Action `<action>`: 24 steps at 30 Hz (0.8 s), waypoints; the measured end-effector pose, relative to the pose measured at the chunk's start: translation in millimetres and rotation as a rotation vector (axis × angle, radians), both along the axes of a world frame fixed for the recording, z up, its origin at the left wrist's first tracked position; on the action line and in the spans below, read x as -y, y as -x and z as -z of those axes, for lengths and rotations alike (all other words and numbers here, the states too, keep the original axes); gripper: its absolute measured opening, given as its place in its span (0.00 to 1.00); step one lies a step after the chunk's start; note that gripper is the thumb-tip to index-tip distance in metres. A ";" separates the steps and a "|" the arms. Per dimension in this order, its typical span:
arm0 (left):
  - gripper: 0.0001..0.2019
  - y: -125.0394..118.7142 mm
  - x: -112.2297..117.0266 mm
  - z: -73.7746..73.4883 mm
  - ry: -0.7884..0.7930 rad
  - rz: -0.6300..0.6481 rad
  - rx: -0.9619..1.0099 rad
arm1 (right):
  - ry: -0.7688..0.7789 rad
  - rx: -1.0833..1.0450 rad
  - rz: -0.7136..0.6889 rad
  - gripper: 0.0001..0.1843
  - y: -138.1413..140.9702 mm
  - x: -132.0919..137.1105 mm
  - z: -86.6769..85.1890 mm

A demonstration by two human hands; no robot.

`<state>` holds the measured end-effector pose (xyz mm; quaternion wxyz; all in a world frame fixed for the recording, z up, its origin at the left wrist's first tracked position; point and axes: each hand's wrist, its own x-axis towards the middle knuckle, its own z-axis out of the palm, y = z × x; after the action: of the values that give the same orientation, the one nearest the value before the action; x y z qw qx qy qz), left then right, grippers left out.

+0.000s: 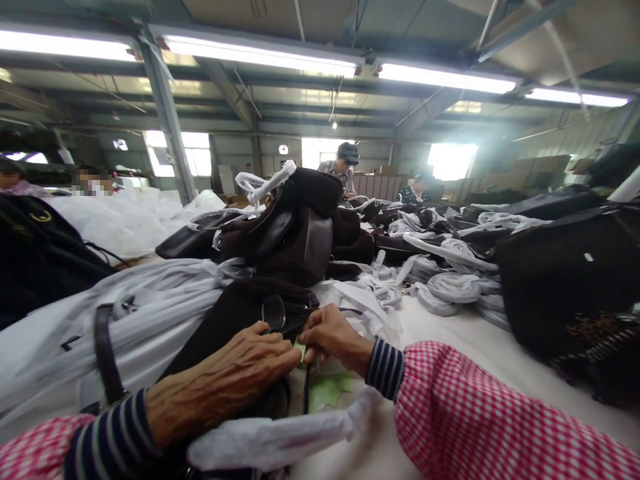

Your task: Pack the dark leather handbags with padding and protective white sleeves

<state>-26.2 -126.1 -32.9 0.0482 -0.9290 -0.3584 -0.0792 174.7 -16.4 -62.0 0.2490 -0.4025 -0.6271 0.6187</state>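
Note:
A black bag (215, 327) with a dark oval tab (273, 312) on it lies in front of me. My left hand (240, 367) rests across this bag, its fingers bent and pressed together, their tips hidden. Close against it, my right hand (333, 337) is closed in a pinch on a small pale-green piece (301, 348) that shows between both hands. A larger light-green sheet (327, 390) lies just below them. Nearer to me is a handle wrapped in white (280, 437). Which hand bears the green piece's weight is unclear.
Black bags (300, 233) are piled up ahead, with white-wrapped straps (445, 287) to the right. White wrapping (150, 287) and a dark strap (107, 353) lie at left. A large black bag (565, 287) stands at right. Another person (340, 167) is beyond the pile.

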 end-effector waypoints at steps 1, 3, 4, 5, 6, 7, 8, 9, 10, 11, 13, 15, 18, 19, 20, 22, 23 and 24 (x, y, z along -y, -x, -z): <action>0.26 -3.3 -2.0 0.4 0.012 -0.003 -0.002 | -0.004 0.016 0.007 0.08 0.7 0.7 2.7; 0.23 -10.0 -5.7 1.2 0.031 0.008 -0.011 | -0.027 0.044 0.049 0.09 2.2 3.5 6.3; 0.22 -12.9 -7.0 1.4 0.038 0.016 -0.019 | -0.047 0.055 0.085 0.09 4.0 5.1 7.5; 0.21 -15.3 -7.7 1.5 0.044 0.018 -0.028 | -0.070 0.064 0.128 0.09 6.7 6.4 8.4; 0.20 -17.1 -7.7 1.4 0.045 0.013 -0.036 | -0.094 0.072 0.172 0.09 10.0 7.3 9.0; 0.21 -18.2 -7.1 1.1 0.039 0.009 -0.035 | -0.116 0.080 0.213 0.09 13.5 7.9 9.4; 0.22 -18.7 -5.8 0.4 0.026 0.003 -0.030 | -0.136 0.089 0.251 0.09 16.9 8.2 9.5; 0.24 -19.0 -4.2 -0.6 0.011 0.005 -0.027 | -0.152 0.098 0.284 0.09 19.8 8.2 9.4; 0.26 -19.2 -2.4 -2.1 -0.005 0.015 -0.027 | -0.164 0.110 0.314 0.09 22.1 7.9 9.2; 0.27 -19.8 -0.7 -4.0 -0.015 0.026 -0.028 | -0.174 0.124 0.340 0.09 23.8 7.5 9.0; 0.26 -22.3 1.8 -8.2 0.000 0.038 -0.039 | -0.197 0.153 0.384 0.09 25.6 6.4 8.9; 0.21 -25.9 2.2 -11.3 0.049 0.018 -0.044 | -0.231 0.180 0.416 0.08 26.0 5.4 9.5; 0.16 -29.5 0.1 -12.5 0.105 -0.044 -0.024 | -0.268 0.203 0.400 0.08 24.5 5.0 11.3; 0.15 -29.7 -0.5 -12.6 0.108 -0.056 -0.011 | -0.276 0.208 0.371 0.08 23.6 5.2 11.9; 0.14 -29.3 -0.8 -13.1 0.104 -0.069 0.000 | -0.288 0.212 0.339 0.08 22.5 5.7 12.4; 0.14 -27.8 0.1 -16.2 0.073 -0.080 0.011 | -0.335 0.222 0.289 0.09 20.8 6.8 13.2; 0.13 -27.0 1.5 -18.9 0.046 -0.089 0.005 | -0.367 0.228 0.278 0.09 20.4 7.3 13.5; 0.12 -26.4 3.4 -22.2 0.014 -0.104 -0.002 | -0.397 0.233 0.274 0.10 20.6 7.5 13.8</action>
<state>0.3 -129.5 -10.7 0.0461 -0.9095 -0.4066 -0.0731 154.1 -23.9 -75.8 0.3307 -0.4956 -0.7002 0.3933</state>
